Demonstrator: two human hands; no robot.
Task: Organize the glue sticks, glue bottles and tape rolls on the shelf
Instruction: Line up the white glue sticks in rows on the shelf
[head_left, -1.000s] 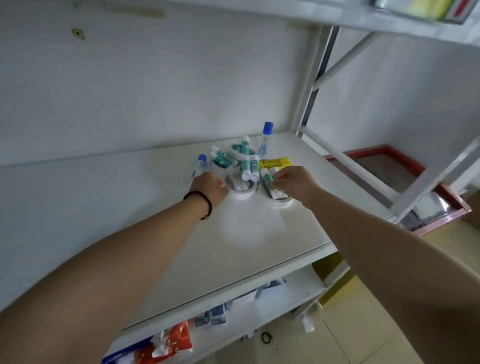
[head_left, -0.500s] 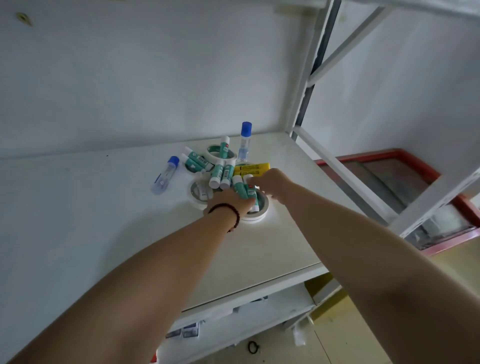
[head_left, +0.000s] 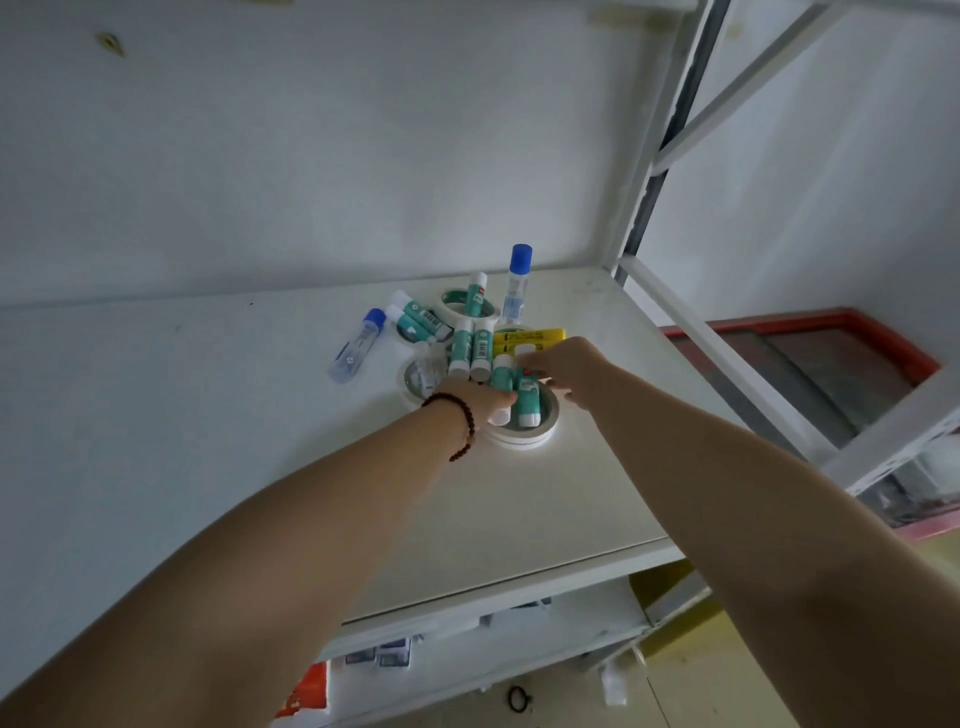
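Both hands meet at the heap mid-shelf (head_left: 519, 509), left hand (head_left: 480, 402) and right hand (head_left: 569, 369) pinching green glue sticks (head_left: 511, 387) lying across a tape roll (head_left: 524, 434); risk: lifting may dislodge neighbouring sticks, which could roll toward the edge.

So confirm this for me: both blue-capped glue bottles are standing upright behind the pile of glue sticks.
Not quite. The head view shows only one blue-capped glue bottle standing upright behind the glue sticks. The other glue bottle lies on its side on the shelf, left of the pile.
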